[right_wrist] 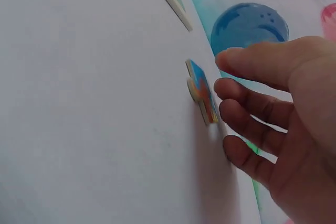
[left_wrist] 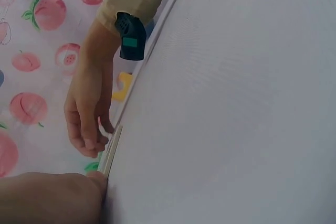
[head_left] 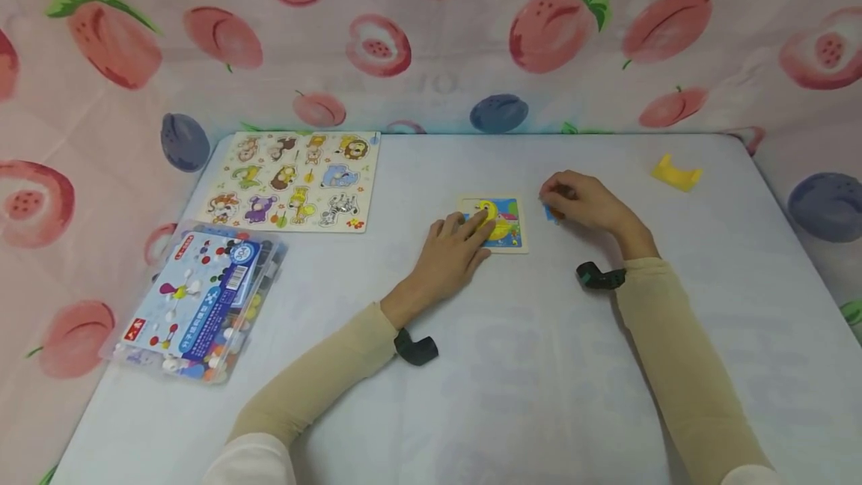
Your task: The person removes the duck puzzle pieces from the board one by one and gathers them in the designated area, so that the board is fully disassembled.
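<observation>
In the head view my left hand (head_left: 450, 254) lies over the left side of a small square wooden puzzle (head_left: 515, 244), its fingers reaching onto the yellow duck picture and covering part of it. To the right, my right hand (head_left: 586, 204) hovers with bent fingers above a small blue and orange puzzle piece (head_left: 550, 213). The right wrist view shows that puzzle piece (right_wrist: 202, 92) just off the fingertips (right_wrist: 229, 88), with a narrow gap and nothing between thumb and fingers. From the left wrist, the puzzle board (left_wrist: 112, 153) is seen edge-on.
A yellow curved piece (head_left: 676, 174) lies at the back right. An animal peg board (head_left: 303, 219) sits at the back left, and a clear plastic box of molecular model parts (head_left: 191, 302) in front of it. A peach-print cloth (head_left: 444, 81) hangs behind the table.
</observation>
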`<action>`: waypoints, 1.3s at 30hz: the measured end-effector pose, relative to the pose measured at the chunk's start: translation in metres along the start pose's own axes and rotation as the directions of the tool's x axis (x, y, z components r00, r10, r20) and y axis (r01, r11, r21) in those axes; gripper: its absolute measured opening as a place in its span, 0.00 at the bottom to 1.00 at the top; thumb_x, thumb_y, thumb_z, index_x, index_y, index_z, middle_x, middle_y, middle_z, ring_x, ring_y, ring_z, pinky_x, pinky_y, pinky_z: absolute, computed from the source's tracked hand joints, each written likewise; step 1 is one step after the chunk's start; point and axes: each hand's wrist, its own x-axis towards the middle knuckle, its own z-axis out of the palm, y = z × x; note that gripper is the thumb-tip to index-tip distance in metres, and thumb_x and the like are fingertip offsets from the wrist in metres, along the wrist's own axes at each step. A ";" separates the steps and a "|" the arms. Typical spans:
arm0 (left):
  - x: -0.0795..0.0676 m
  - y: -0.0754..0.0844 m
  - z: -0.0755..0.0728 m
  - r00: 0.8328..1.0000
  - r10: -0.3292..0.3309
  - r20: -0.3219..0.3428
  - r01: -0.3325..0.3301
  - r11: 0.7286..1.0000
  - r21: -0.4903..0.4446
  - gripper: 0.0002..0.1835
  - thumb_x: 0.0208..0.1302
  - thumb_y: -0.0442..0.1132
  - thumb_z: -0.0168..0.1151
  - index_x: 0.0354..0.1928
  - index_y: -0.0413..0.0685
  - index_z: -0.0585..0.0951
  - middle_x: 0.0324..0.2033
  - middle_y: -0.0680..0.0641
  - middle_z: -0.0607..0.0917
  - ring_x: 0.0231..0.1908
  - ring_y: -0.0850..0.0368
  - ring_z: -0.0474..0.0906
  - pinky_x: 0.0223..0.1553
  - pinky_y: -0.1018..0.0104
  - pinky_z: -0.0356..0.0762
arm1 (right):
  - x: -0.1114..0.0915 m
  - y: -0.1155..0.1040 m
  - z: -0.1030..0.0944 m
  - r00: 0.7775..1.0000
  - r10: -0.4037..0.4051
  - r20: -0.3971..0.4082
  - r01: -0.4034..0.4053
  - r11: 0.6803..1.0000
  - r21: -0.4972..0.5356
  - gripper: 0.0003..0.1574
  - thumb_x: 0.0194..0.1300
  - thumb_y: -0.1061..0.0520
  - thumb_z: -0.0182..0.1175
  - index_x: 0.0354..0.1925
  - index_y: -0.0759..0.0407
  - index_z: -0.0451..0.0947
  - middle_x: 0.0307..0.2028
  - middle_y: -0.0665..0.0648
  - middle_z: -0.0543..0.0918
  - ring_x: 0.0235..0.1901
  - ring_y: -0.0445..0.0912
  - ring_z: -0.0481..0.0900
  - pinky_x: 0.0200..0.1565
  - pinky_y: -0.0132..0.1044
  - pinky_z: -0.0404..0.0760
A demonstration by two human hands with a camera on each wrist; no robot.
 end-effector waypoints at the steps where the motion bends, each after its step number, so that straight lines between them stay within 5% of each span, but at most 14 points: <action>1: 0.000 0.000 0.000 1.000 0.000 -0.002 0.000 1.000 0.003 0.27 0.73 0.52 0.43 0.71 0.56 0.62 0.71 0.50 0.62 0.65 0.49 0.59 0.61 0.53 0.59 | 0.001 -0.002 0.002 1.000 -0.016 -0.009 0.016 1.000 -0.007 0.11 0.69 0.55 0.54 0.45 0.59 0.75 0.39 0.59 0.78 0.34 0.48 0.76 0.38 0.35 0.75; 10: -0.001 -0.003 0.001 1.000 -0.009 -0.004 0.009 0.999 0.042 0.26 0.74 0.53 0.41 0.71 0.57 0.61 0.69 0.49 0.64 0.65 0.48 0.59 0.61 0.54 0.60 | 0.018 -0.024 0.025 0.972 -0.236 0.012 0.236 0.972 -0.005 0.11 0.66 0.60 0.57 0.47 0.60 0.76 0.45 0.56 0.78 0.46 0.47 0.74 0.51 0.46 0.72; 19: 0.000 -0.006 0.005 1.000 -0.001 0.012 0.001 0.997 0.072 0.26 0.74 0.53 0.41 0.71 0.58 0.61 0.67 0.50 0.64 0.64 0.49 0.59 0.61 0.53 0.60 | 0.030 -0.046 0.045 0.939 -0.321 0.122 0.330 0.942 -0.060 0.16 0.69 0.60 0.53 0.54 0.59 0.76 0.49 0.58 0.77 0.52 0.51 0.72 0.56 0.51 0.69; 28: 0.001 -0.002 0.005 0.999 0.007 0.035 -0.010 0.995 0.103 0.27 0.73 0.54 0.42 0.70 0.58 0.62 0.67 0.52 0.65 0.63 0.50 0.60 0.60 0.53 0.63 | 0.039 -0.052 0.053 0.941 -0.290 0.172 0.319 0.932 -0.170 0.20 0.70 0.65 0.48 0.55 0.53 0.77 0.47 0.58 0.74 0.48 0.52 0.70 0.53 0.50 0.68; 39: 0.003 0.001 0.000 0.999 -0.014 0.041 0.010 0.997 0.081 0.27 0.73 0.54 0.42 0.70 0.59 0.62 0.67 0.53 0.65 0.63 0.50 0.59 0.59 0.53 0.61 | 0.050 -0.056 0.045 0.947 -0.240 0.215 0.274 0.951 -0.142 0.21 0.68 0.70 0.44 0.48 0.53 0.79 0.47 0.58 0.71 0.46 0.51 0.71 0.49 0.44 0.70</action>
